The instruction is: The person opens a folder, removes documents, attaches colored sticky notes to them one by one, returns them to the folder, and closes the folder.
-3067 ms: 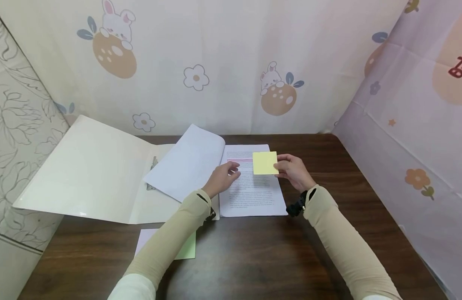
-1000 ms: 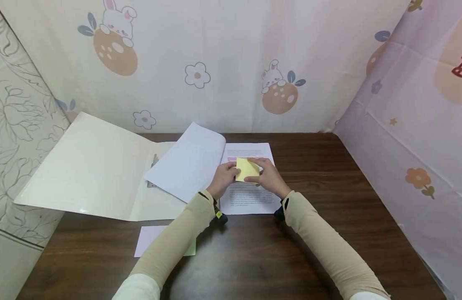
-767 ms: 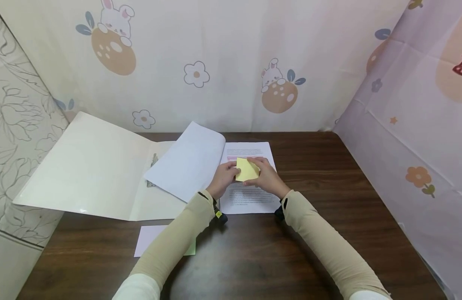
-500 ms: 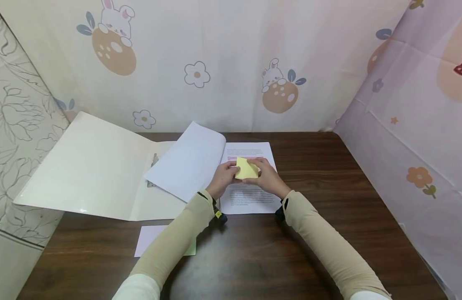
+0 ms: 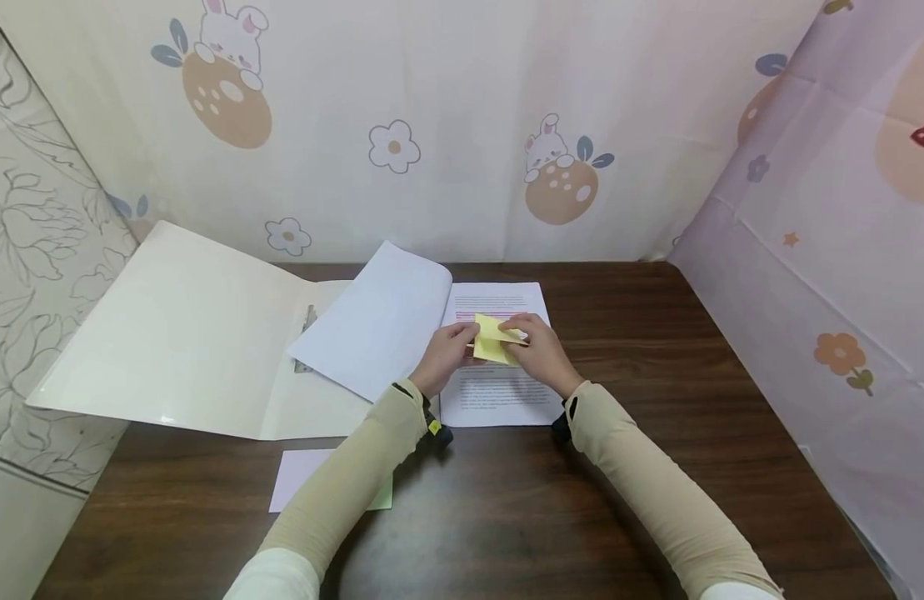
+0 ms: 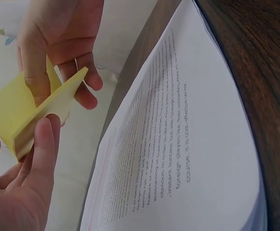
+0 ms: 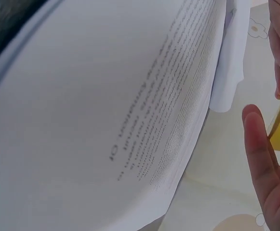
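Note:
A yellow sticky note pad (image 5: 493, 352) is held above a printed page (image 5: 499, 396) in the head view. My left hand (image 5: 445, 358) grips the pad's left edge, its thumb against the block in the left wrist view. A top sheet, the yellow sticky note (image 6: 5, 108), stands lifted away from the block (image 6: 65, 91). My right hand (image 5: 542, 358) pinches the raised sheet on the right, with one finger reaching between sheet and block in the left wrist view. The right wrist view catches only the right thumb (image 7: 255, 132) beside a yellow corner.
An open white binder (image 5: 177, 333) spreads across the left, its metal clip (image 5: 308, 321) partly covered by a turned-over sheet (image 5: 382, 325). Lilac paper (image 5: 297, 475) and green paper (image 5: 384, 497) lie below it, partly under the left forearm. Patterned curtains border the brown table (image 5: 619, 500).
The right hand has come left with the pad to meet the left hand, which now grips it. Over the last half second, the top sheet has lifted and separated from the block.

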Demonstrator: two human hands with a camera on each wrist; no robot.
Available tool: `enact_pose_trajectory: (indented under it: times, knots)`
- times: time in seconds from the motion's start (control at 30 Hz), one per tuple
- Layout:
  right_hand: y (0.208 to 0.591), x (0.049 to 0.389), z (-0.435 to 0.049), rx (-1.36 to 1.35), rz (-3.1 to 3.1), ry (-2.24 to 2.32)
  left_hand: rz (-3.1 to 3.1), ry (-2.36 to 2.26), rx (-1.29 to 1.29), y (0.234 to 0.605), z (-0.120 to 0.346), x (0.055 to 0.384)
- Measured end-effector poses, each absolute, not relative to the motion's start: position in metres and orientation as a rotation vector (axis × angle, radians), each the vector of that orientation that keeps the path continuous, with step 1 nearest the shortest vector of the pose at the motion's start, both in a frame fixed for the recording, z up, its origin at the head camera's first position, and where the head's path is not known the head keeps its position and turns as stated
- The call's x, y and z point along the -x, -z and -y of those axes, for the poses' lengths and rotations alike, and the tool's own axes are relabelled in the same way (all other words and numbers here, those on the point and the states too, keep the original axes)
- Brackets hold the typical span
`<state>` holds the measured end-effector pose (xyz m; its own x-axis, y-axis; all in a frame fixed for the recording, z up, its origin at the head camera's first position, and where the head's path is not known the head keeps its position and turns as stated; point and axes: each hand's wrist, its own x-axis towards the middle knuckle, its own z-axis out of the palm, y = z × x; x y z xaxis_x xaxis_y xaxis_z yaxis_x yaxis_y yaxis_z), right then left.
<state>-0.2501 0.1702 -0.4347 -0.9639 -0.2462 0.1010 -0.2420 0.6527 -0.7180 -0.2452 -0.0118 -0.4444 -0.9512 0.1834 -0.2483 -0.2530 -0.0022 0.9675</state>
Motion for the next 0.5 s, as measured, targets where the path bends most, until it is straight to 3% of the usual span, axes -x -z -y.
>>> enact_pose_trajectory:
  times: [0.5]
  knots:
    - [0.4350,0.2497,-0.1703,0.436,-2.866,1.274,-2.080,-1.969,0.054,0.4496,0.0166,0.2473]
